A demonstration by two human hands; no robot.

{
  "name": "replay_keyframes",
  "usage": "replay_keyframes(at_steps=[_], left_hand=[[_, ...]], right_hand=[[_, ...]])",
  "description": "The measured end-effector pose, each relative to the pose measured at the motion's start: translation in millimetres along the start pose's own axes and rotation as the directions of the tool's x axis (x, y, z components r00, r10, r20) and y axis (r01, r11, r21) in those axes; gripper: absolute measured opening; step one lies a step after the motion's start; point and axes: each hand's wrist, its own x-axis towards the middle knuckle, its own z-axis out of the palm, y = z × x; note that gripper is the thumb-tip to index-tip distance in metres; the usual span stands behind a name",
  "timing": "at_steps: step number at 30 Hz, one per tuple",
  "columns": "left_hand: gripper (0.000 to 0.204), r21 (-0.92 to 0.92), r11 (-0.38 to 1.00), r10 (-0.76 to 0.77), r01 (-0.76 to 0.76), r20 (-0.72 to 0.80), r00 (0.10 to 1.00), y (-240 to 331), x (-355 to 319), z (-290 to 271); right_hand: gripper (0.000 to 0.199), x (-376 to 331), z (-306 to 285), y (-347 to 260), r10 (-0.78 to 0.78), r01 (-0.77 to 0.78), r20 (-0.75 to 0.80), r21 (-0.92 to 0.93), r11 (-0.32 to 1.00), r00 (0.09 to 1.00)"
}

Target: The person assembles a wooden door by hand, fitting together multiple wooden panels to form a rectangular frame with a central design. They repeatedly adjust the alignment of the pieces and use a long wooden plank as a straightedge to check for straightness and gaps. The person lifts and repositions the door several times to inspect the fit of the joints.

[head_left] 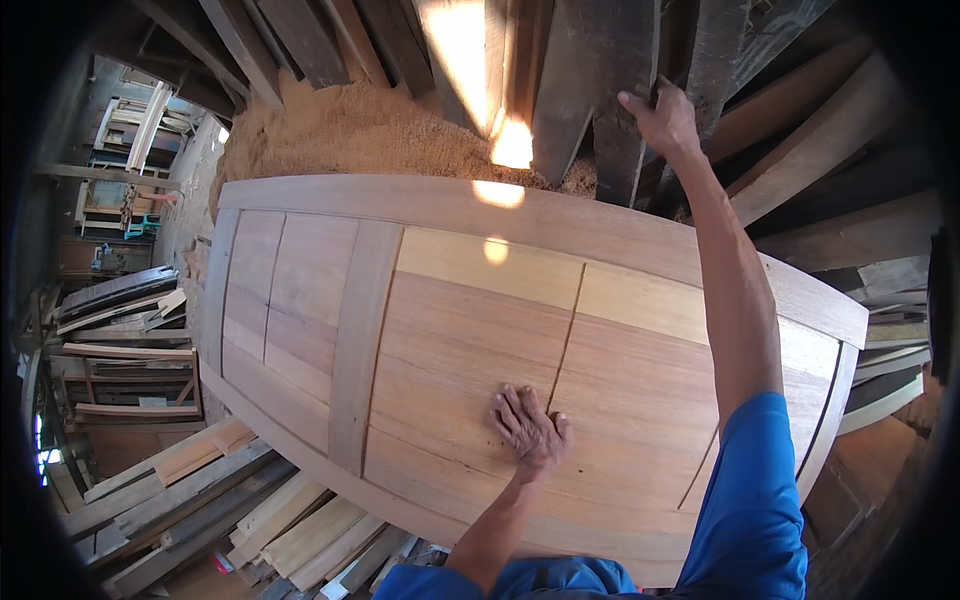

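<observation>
A large paneled wooden door point(470, 345), pale reddish-brown with a frame around several board panels, lies spread out in front of me. Its panels are crossed by narrow grooves. On its middle, near the lower side, my left hand point(531, 430) rests flat with fingers apart, holding nothing. My right arm reaches across the door's far edge. Beyond that edge, my right hand point(664, 122) grips the side of a dark, rough plank point(618, 130), its thumb lying on the plank's face and some fingertips hidden.
Sawdust point(350, 140) is heaped behind the door. Dark planks point(810, 140) lean in rows along the far side and right. Stacked lumber point(190, 500) lies at the lower left, beside wooden frames point(130, 380). Bright sunlight falls on the door's far rail.
</observation>
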Motion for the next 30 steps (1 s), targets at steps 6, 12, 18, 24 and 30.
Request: replay_keyframes(at_steps=[6, 12, 18, 24, 30], left_hand=[[0.072, 0.005, 1.0, -0.01, 0.01, -0.023, 1.0, 2.1, -4.6, -2.3], [0.072, 0.013, 1.0, -0.009, 0.009, -0.05, 0.999, 5.9, -7.5, -7.6], [0.072, -0.017, 0.996, 0.085, -0.087, -0.068, 0.994, -11.5, -15.1, -12.9], [0.048, -0.661, 0.74, 0.504, -0.127, 0.419, 0.756, -42.0, -97.2, -112.0], [0.054, -0.577, 0.63, 0.392, -0.52, -0.341, 0.854, -71.2, -191.4, -249.1]], right_hand=[[0.04, -64.3, -71.2, -75.6, -0.046, 0.039, 0.049, 0.151, 0.988, 0.998], [0.028, -111.7, -140.3, -175.8, -0.271, 0.245, 0.065, 0.264, 0.933, 0.96], [0.017, -216.4, -145.8, -267.0, -0.683, 0.656, 0.179, 0.19, 0.73, 0.708], [0.015, -340.1, -87.4, -274.9, -0.669, 0.682, 0.518, 0.206, 0.702, 0.533], [0.019, -441.4, -20.6, -241.9, -0.576, 0.743, 0.745, 0.166, 0.648, 0.336]])
